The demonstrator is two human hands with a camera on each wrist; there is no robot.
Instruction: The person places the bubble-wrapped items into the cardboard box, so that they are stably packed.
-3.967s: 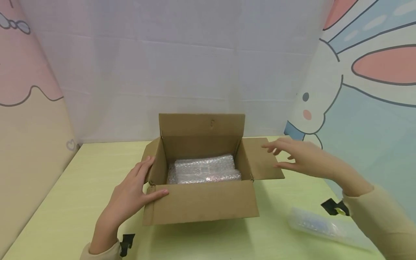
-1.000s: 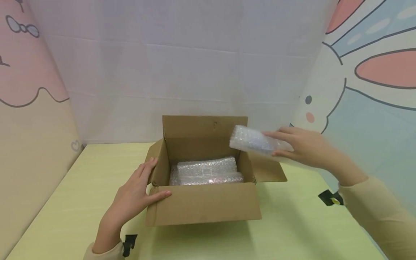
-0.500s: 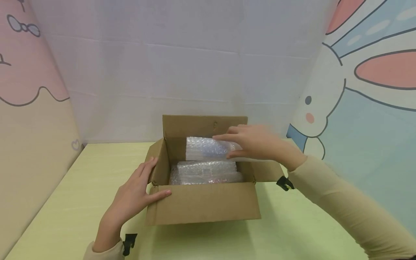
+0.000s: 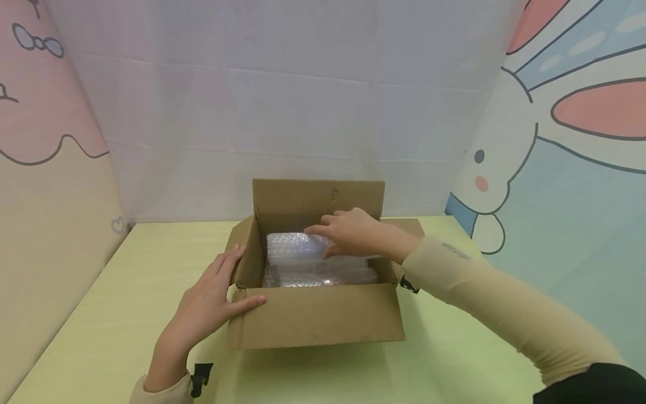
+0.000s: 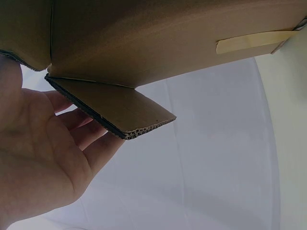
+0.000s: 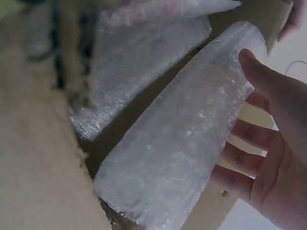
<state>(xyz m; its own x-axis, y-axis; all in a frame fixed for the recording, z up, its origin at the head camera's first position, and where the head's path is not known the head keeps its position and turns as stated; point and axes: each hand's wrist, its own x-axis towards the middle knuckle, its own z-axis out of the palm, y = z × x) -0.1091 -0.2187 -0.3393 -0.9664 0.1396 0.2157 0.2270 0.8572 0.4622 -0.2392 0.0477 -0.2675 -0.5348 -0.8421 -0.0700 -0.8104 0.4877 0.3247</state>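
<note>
An opened cardboard box [image 4: 323, 318] stands on the pale yellow table, flaps spread outward. At its front left corner my left hand [image 4: 202, 306] holds the box, thumb on the front flap and fingers along the left flap [image 5: 110, 105]. My right hand [image 4: 355, 233] holds a long bubble-wrapped package [image 4: 287, 247] at the box's back part, bluish through the wrap. In the right wrist view, thumb and fingers grip this package [image 6: 177, 129] from opposite sides. More bubble-wrapped packages [image 4: 303, 279] lie inside, nearer the front wall. The contents are not clear through the wrap.
The back flap [image 4: 303, 196] stands up near the white cloth wall [image 4: 222, 123]. The right flap [image 4: 406, 226] sticks out beneath my right forearm. Painted walls border the table [image 4: 126, 286] on both sides.
My right hand picked the bluish package up from the table on the right, carried it left over the box, and lowered it toward the other packages. My left hand stayed on the box corner.
</note>
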